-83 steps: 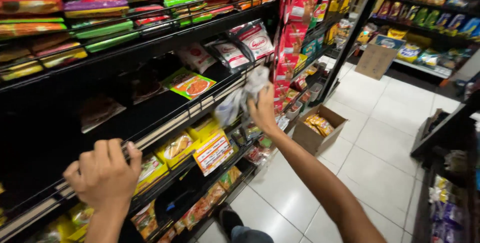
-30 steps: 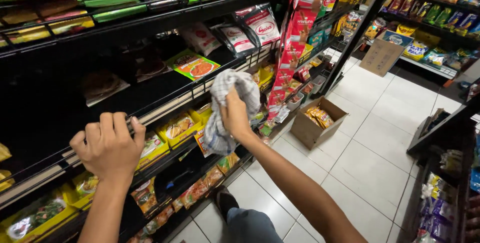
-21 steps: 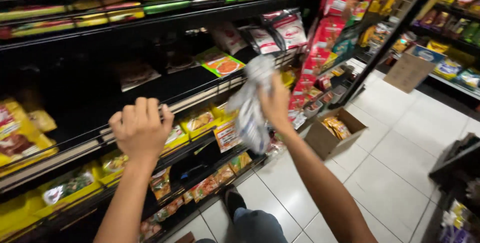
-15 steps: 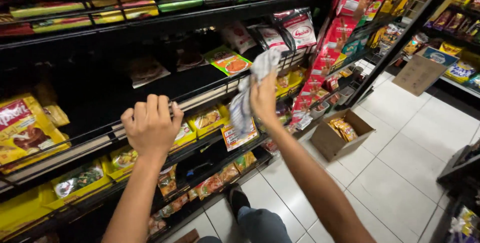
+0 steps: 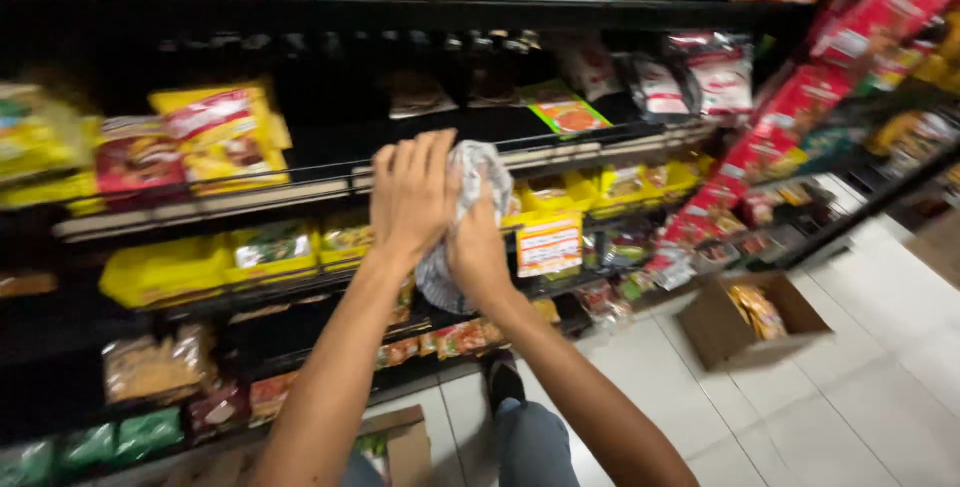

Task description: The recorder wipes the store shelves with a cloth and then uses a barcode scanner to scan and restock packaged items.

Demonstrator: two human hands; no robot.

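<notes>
1. the left hand (image 5: 412,192) and right hand (image 5: 478,247) meet at the middle of the frame, both closed on a bunched checked cloth (image 5: 470,182); the left fingers lie flat over its near side and the right hand grips it from below and behind.
2. the cloth sits just in front of the wire rail of the middle shelf (image 5: 300,192), whether it touches the rail cannot be told through the motion blur.
3. it looks light, soft and limp, with loose folds hanging under the hands; it should crumple under any grip and not slip, so a hold on the gathered middle seems best, since a corner would let the rest dangle.
4. at the left of the frame, on the middle shelf, stand yellow pouches with red panels (image 5: 215,132).
5. right of centre on the same shelf lies a flat green packet with an orange picture (image 5: 570,115), and further right lean white bags with red marks (image 5: 690,72).
6. a white and orange price card (image 5: 548,244) hangs from the rail just right of the hands, above yellow trays of sachets (image 5: 270,252).
7. a strip of red sachets (image 5: 800,112) hangs at the upper right.
8. an open cardboard box (image 5: 752,319) with yellow packets stands on the white tiled floor (image 5: 880,387) at the lower right.
</notes>
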